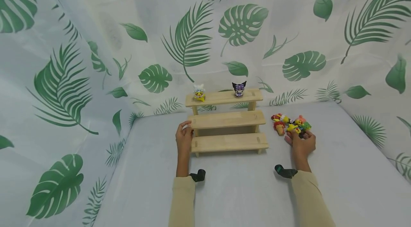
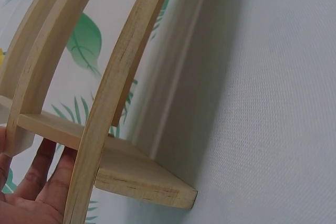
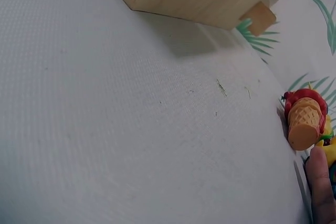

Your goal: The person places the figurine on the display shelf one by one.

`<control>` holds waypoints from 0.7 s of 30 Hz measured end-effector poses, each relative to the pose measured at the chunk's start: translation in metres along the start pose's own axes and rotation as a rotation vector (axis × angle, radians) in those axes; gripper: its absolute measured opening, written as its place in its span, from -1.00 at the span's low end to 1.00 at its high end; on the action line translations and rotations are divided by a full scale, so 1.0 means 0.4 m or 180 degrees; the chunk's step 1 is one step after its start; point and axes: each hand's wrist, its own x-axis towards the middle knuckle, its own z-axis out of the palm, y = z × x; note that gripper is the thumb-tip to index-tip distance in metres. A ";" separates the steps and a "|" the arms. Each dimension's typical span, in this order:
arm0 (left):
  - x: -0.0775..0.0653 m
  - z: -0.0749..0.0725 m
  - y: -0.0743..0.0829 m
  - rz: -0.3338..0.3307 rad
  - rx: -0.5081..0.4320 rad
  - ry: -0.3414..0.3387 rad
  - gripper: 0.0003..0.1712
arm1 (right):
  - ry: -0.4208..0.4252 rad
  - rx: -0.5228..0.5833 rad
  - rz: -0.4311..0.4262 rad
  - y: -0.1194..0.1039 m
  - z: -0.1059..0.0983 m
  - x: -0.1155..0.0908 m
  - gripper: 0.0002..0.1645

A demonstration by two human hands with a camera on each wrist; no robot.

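Note:
A three-tier wooden display stand (image 1: pixel 229 142) stands on the white surface. On its top tier are a yellow figurine with a white hood (image 1: pixel 199 93) and a purple-and-black figurine (image 1: pixel 239 89). My left hand (image 1: pixel 184 136) holds the stand's left end by the middle tier; in the left wrist view its fingers (image 2: pixel 39 174) go behind the wooden side piece. To the right of the stand my right hand (image 1: pixel 301 145) is at a pile of small figurines, pinching a yellow figurine (image 1: pixel 293 128); its far fingers are partly hidden. An ice-cream-cone figurine (image 3: pixel 304 121) lies beside that hand.
More figurines lie in the pile, among them a pink-topped one (image 1: pixel 301 118) and a green one (image 1: pixel 307 126). A leaf-patterned curtain (image 1: pixel 205 41) hangs behind the stand and along both sides. Black wrist cameras (image 1: pixel 200 175) sit on both wrists.

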 end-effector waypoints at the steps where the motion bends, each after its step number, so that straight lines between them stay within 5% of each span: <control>1: 0.000 0.000 0.001 0.0007 -0.0006 0.0005 -0.71 | -0.0006 -0.0020 -0.0005 0.001 -0.001 -0.001 -0.24; 7: 0.003 0.000 -0.004 0.0008 -0.0028 0.0026 -0.71 | 0.0026 -0.0059 -0.0094 0.007 -0.007 -0.008 -0.24; 12: 0.022 -0.005 -0.044 0.0004 -0.0051 0.0028 -0.72 | 0.0070 -0.0007 -0.0159 0.013 -0.014 -0.019 -0.28; 21: 0.039 0.002 -0.076 0.0087 -0.0067 0.0191 -0.75 | -0.0046 0.0826 -0.0250 0.011 -0.026 -0.019 -0.43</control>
